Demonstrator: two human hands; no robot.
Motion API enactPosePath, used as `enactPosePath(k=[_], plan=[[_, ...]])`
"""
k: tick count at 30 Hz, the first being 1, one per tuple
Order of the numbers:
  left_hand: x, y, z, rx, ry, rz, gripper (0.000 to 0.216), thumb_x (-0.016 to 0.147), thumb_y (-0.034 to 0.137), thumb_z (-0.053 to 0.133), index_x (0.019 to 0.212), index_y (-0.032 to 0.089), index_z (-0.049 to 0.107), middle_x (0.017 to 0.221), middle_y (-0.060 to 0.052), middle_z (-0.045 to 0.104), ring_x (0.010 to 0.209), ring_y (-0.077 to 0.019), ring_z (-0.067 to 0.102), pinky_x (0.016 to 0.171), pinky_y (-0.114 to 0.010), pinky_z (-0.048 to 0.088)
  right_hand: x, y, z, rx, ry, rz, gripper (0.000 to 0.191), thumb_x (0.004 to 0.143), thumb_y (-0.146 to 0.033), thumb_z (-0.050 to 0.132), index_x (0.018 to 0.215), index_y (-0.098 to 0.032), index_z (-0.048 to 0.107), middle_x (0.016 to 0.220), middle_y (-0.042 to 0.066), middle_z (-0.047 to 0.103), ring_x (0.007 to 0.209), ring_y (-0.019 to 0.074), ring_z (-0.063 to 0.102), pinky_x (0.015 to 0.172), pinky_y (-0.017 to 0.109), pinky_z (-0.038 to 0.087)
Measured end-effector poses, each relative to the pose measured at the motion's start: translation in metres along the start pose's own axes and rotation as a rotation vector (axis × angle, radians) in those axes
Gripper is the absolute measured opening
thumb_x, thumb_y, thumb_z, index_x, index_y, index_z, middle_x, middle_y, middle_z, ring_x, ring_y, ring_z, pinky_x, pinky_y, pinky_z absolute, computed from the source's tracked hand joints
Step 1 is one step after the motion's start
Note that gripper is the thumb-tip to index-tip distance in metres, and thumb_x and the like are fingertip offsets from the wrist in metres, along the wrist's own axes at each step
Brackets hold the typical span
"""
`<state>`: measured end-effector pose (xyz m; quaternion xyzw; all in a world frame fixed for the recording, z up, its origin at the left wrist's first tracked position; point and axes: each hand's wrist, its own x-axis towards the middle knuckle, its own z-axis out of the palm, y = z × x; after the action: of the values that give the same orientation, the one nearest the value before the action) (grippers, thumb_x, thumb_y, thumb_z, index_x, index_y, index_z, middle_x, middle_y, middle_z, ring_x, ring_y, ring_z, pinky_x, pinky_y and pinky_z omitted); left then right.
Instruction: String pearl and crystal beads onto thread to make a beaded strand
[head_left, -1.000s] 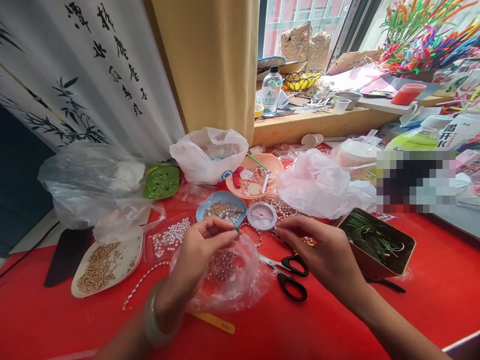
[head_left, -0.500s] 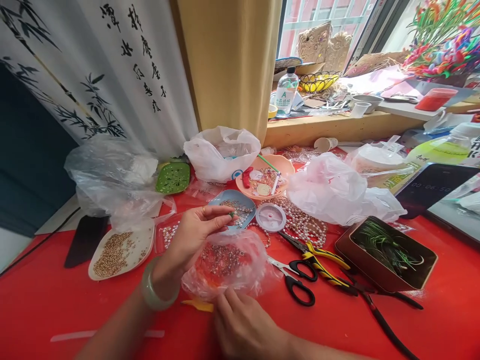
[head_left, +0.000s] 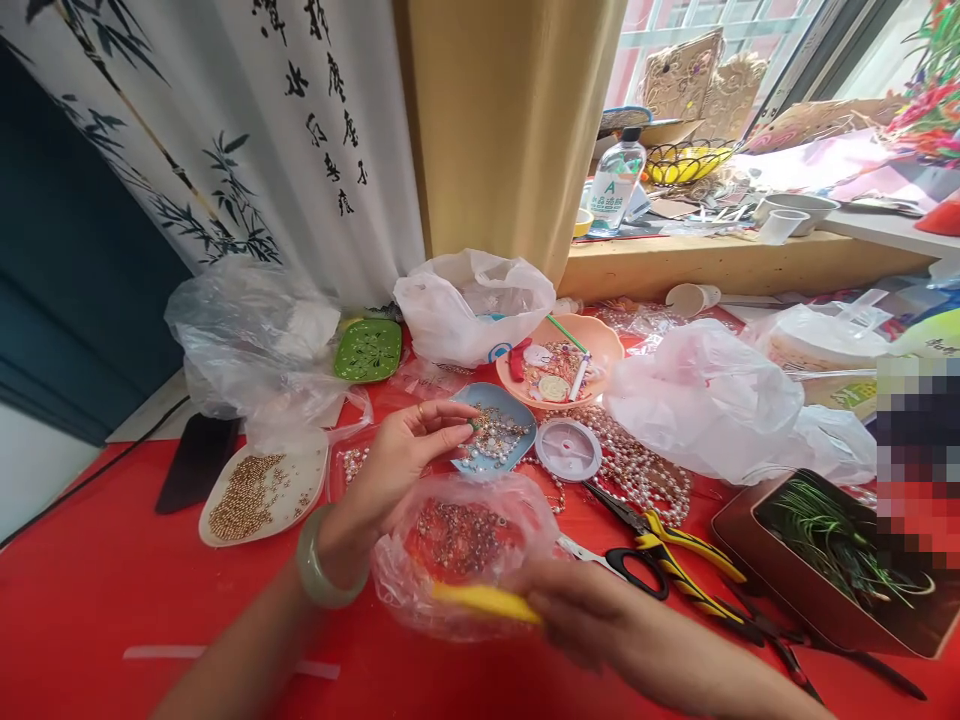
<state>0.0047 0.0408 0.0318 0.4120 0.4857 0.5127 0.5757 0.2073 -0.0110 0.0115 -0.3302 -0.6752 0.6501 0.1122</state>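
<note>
My left hand [head_left: 409, 455], with a pale green bangle [head_left: 309, 560] on its wrist, pinches a small green bead [head_left: 473, 425] between thumb and fingertip. It hovers beside the blue dish [head_left: 517, 455] of pearls and gold beads. My right hand [head_left: 585, 610] is closed on a slim yellow tool [head_left: 487, 600], blurred by motion, so its kind does not show clearly. The tool's tip points left over the near side of a clear plastic bag [head_left: 397, 590], which lies open with small dark, shiny beads [head_left: 457, 535] inside.
Black-handled scissors [head_left: 637, 572], yellow-black pliers [head_left: 686, 570] and a box with green strands [head_left: 825, 530] lie to the right. A cream tray of gold beads [head_left: 247, 495] and a dark phone [head_left: 196, 465] sit left. Behind are a peach bowl [head_left: 611, 350], a spool [head_left: 568, 450] and plastic bags [head_left: 705, 400].
My right hand has picked up the yellow tool from the table and raised it over the bag's near side. The left hand keeps its pinch. The view has turned slightly left.
</note>
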Motion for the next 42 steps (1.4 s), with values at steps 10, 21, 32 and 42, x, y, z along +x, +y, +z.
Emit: enactPosePath(k=[10, 21, 32, 42], plan=[[-0.001, -0.004, 0.002, 0.061, -0.040, -0.037, 0.022, 0.062, 0.021, 0.071, 0.084, 0.016, 0.069, 0.085, -0.006, 0.067, 0.069, -0.0136, 0.058, 0.064, -0.024, 0.046, 0.006, -0.034, -0.042, 0.034, 0.373, -0.210, 0.021, 0.089, -0.038, 0.037, 0.086, -0.020, 0.047, 0.070, 0.000, 0.049, 0.068, 0.0110, 0.050, 0.067, 0.024, 0.044], [-0.002, 0.000, 0.004, -0.019, 0.014, -0.064, 0.019, 0.059, 0.018, 0.073, 0.075, 0.014, 0.065, 0.072, -0.002, 0.063, 0.063, -0.0105, 0.057, 0.058, -0.021, 0.048, 0.029, -0.034, -0.045, -0.491, 0.600, -0.275, 0.019, 0.091, -0.027, 0.029, 0.094, -0.018, 0.045, 0.070, 0.001, 0.054, 0.061, 0.0110, 0.048, 0.058, 0.024, 0.039], [-0.004, 0.006, 0.000, 0.010, -0.003, -0.003, 0.013, 0.064, 0.020, 0.071, 0.077, 0.017, 0.069, 0.075, -0.002, 0.068, 0.065, -0.0094, 0.059, 0.058, -0.016, 0.046, 0.034, -0.049, -0.051, -0.727, 0.692, -0.404, 0.021, 0.089, -0.025, 0.037, 0.097, -0.017, 0.054, 0.076, 0.003, 0.062, 0.065, 0.0125, 0.055, 0.057, 0.023, 0.040], [-0.006, 0.017, -0.001, -0.111, 0.116, 0.030, 0.020, 0.063, 0.013, 0.071, 0.082, 0.018, 0.071, 0.080, 0.000, 0.068, 0.067, -0.0059, 0.058, 0.063, -0.013, 0.046, 0.016, -0.065, -0.065, -0.750, 0.869, -0.471, 0.017, 0.087, -0.022, 0.044, 0.099, -0.018, 0.055, 0.074, 0.001, 0.061, 0.059, 0.0098, 0.054, 0.053, 0.020, 0.041]])
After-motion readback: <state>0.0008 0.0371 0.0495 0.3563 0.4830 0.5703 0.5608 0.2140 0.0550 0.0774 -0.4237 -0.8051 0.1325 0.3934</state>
